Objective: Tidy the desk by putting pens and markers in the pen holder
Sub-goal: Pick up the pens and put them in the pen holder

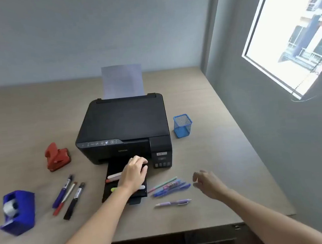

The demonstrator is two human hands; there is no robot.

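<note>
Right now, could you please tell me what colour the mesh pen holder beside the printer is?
The pen holder is blue, seen best in the head view.

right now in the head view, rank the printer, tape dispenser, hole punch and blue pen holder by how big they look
1. printer, clearly largest
2. tape dispenser, though it sits nearer the camera, which inflates it
3. hole punch and pen holder: they look about alike, so I won't rank them

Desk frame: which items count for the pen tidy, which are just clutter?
Job:
blue mesh pen holder
three pens left of the tray
markers on the printer tray
pen cluster right of the tray
lone purple pen

Clutter:
printer
red hole punch
blue tape dispenser
</note>
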